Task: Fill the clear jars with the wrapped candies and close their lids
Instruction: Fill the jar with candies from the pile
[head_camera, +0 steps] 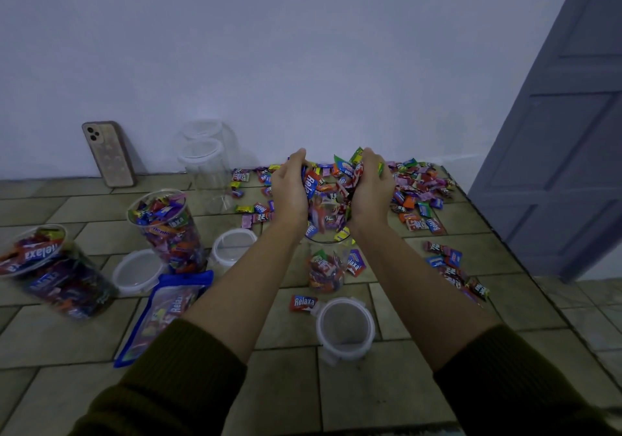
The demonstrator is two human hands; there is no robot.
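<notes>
My left hand (290,189) and my right hand (371,189) cup a heap of wrapped candies (328,186) between them, held above an open clear jar (327,264) that is partly filled. Some candies drop from the heap toward the jar's mouth. A large pile of loose candies (417,189) lies on the tiled surface behind and to the right. Two filled open jars stand at the left, one (170,230) upright and one (50,270) at the far left. Two empty clear jars (207,166) stand near the wall.
Three clear lids lie on the tiles: one (345,328) in front of the jar, one (233,245) left of it, one (138,271) further left. A blue candy bag (165,311) lies flat. A phone (109,154) leans on the wall. The table edge runs along the right.
</notes>
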